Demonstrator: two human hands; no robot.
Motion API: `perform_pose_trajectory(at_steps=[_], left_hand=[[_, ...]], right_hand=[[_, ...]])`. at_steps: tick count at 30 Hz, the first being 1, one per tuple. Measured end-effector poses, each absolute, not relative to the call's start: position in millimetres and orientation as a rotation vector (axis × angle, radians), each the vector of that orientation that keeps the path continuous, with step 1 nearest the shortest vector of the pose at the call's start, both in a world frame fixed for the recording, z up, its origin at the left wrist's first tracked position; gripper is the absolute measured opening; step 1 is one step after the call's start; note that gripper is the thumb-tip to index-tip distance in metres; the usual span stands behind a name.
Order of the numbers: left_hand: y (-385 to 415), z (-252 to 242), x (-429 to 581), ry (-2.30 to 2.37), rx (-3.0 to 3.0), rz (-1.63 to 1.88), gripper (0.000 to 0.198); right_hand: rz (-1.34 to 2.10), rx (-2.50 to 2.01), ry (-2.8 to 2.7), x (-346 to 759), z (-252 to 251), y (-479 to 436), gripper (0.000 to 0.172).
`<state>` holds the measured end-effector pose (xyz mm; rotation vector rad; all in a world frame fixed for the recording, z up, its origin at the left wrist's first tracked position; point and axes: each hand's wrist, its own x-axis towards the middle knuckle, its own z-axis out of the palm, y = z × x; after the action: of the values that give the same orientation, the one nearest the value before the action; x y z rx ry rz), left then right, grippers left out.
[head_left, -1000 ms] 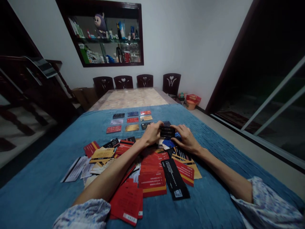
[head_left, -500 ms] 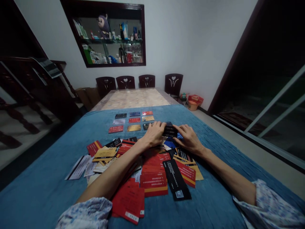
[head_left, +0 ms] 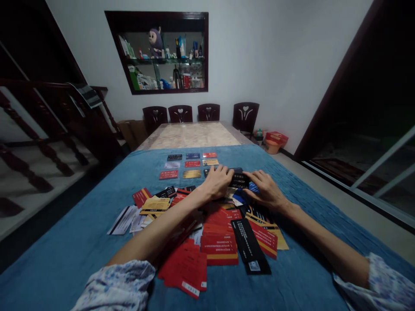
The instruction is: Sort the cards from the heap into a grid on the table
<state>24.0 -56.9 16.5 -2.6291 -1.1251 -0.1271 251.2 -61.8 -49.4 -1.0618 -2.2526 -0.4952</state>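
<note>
Both of my hands pinch one black card (head_left: 239, 180) just above the blue cloth (head_left: 81, 242). My left hand (head_left: 218, 183) grips its left end with curled fingers. My right hand (head_left: 266, 190) holds its right end, fingers bent. Under and behind my forearms lies a loose heap of cards (head_left: 214, 235), mostly red, with black, yellow and white ones. Beyond my hands, a neat grid of small cards (head_left: 189, 164) lies in three rows on the cloth.
The cloth covers the near part of a long table (head_left: 191, 134), whose far end is bare and pale. Several dark chairs (head_left: 194, 113) stand at the far end. A wall shelf (head_left: 162, 54) holds bottles and a toy. A staircase (head_left: 39, 138) runs along the left.
My head turned slightly left, so the scene shifted to the right in view. Both hands keep hold of the black card, lowered slightly towards the cloth.
</note>
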Motion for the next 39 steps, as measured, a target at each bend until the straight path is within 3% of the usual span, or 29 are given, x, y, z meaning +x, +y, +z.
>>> perform_pose_trajectory(at_steps=[7,25,39], left_hand=[[-58,15,6,-1.148,-2.631,-0.148,0.033],[-55,21,-45,-1.382,-2.729,-0.084,0.032],[-45,31,-89,-1.564,-2.668,-0.038,0.042]], right_hand=[[-0.407,-1.096,-2.347,243,-43,-58,0.052],[-0.103,-1.231,-2.591,191,-17,-37,0.053],[-0.089,-1.229,-2.719,134,15,-9,0.050]])
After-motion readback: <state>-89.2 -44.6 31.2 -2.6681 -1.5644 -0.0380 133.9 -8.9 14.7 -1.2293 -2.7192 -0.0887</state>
